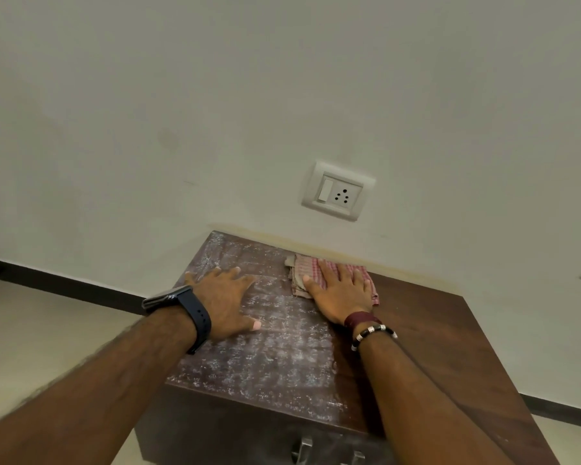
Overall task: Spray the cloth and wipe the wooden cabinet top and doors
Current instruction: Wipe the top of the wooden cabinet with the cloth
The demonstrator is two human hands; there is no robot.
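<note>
Head view, looking down at a wooden cabinet top (426, 330) that fills the lower centre and lower right of the frame, set against a pale wall (215, 112). Right hand (341, 293), centre right: palm down, fingers straight and spread, pressing flat on a pink checked cloth (301, 270); nothing curled round the cloth. Cloth is folded, lying at the back of the top, just beside the wall. Left hand (227, 298), centre of frame: also flat and open, fingers spread, resting on the bare wood, gripping nothing. Surface under and in front of the left hand carries a whitish, speckled film (275, 357); the strip to the right of the right arm shows plain dark brown wood. Left wrist: dark-strapped watch (182, 307). Right wrist: maroon band and beaded bracelet (371, 328). Bottom centre: metal door handles (304, 448), partly cut off. Wall above the cloth: switch-and-socket plate (337, 191). Dark skirting (64, 286) runs along the left, above pale floor.
</note>
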